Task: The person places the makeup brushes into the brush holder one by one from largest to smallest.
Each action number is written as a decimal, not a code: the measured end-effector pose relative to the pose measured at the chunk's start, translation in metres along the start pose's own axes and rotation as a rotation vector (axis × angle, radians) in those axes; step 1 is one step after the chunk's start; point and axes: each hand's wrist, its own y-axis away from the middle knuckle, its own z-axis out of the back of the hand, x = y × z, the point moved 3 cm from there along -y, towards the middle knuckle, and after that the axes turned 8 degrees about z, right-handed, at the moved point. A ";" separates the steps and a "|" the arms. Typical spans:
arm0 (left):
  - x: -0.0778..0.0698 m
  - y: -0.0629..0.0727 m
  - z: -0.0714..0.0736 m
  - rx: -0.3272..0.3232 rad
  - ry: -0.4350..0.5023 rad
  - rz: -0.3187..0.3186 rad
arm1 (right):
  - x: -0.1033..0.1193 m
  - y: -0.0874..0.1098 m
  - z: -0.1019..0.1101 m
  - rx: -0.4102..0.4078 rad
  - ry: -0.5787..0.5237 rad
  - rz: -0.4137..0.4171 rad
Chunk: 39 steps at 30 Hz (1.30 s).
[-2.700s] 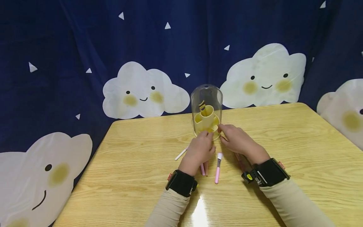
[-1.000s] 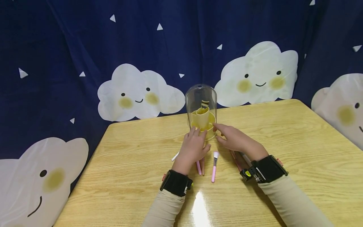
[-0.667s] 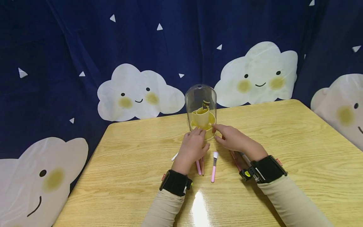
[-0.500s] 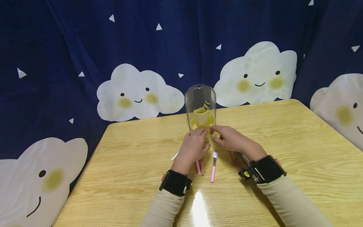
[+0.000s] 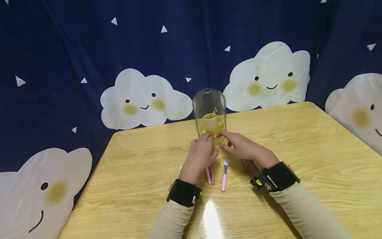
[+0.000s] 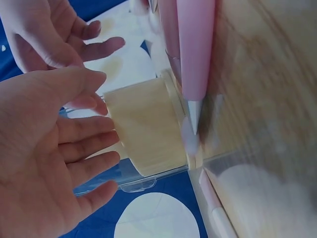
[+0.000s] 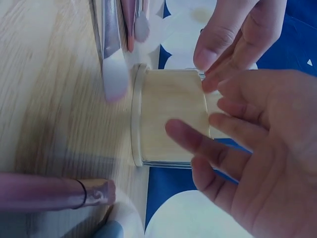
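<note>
A cream makeup-brush holder (image 5: 210, 124) with a tall middle cup and lower compartments stands at the back of the table. A clear dome (image 5: 206, 101) rises behind it, and a small yellow piece (image 5: 215, 110) shows behind the cup. My left hand (image 5: 199, 156) touches the holder's front rim with extended fingers. From the right, my right hand (image 5: 245, 146) reaches to the rim with loosely bent fingers. In the right wrist view, both hands' fingertips lie close together at the rim of the holder (image 7: 173, 116). Neither hand visibly grips anything.
A pink brush (image 5: 224, 179) lies in front of the holder on the wooden table (image 5: 143, 192). More pink-handled brushes (image 5: 208, 176) lie under my left hand, and others (image 5: 247, 167) under my right wrist. A dark blue cloud-print curtain (image 5: 167, 49) hangs behind.
The holder has turned: the yellow piece has shifted from left to right behind the middle cup. Both hands stay at the rim; my right fingertips have moved left, towards my left hand.
</note>
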 end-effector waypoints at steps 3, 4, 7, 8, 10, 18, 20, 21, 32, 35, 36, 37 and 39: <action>0.002 0.000 0.002 0.009 -0.007 0.019 | -0.001 0.000 0.004 -0.029 0.035 -0.032; 0.003 0.000 0.003 0.017 -0.008 0.028 | -0.001 0.000 0.005 -0.038 0.047 -0.035; 0.008 -0.001 0.004 0.043 -0.002 0.057 | -0.001 0.001 0.008 -0.049 0.066 -0.036; 0.009 -0.001 0.004 0.049 0.003 0.066 | -0.001 0.002 0.009 -0.046 0.068 -0.035; 0.012 0.000 0.005 0.057 0.008 0.079 | 0.000 0.002 0.009 -0.034 0.065 -0.034; 0.018 -0.003 0.001 0.044 0.069 0.059 | 0.004 0.001 0.008 0.002 0.025 -0.006; 0.016 -0.004 0.001 0.048 0.100 0.030 | 0.004 0.001 0.007 0.008 0.014 -0.002; 0.015 -0.004 0.001 0.052 0.114 0.016 | 0.004 0.001 0.006 0.011 0.011 -0.001; 0.015 -0.005 0.001 0.070 0.170 -0.017 | 0.005 0.002 0.014 0.013 -0.005 0.032; 0.016 -0.005 0.001 0.078 0.191 -0.009 | 0.001 0.008 0.029 -0.028 0.066 -0.003; 0.016 -0.005 0.002 0.078 0.194 -0.006 | -0.001 0.011 0.034 -0.028 0.095 -0.029; 0.016 -0.005 0.002 0.074 0.199 -0.005 | -0.004 0.014 0.038 -0.016 0.122 -0.060; 0.017 -0.005 0.004 0.072 0.201 -0.003 | -0.009 0.021 0.045 0.046 0.147 -0.148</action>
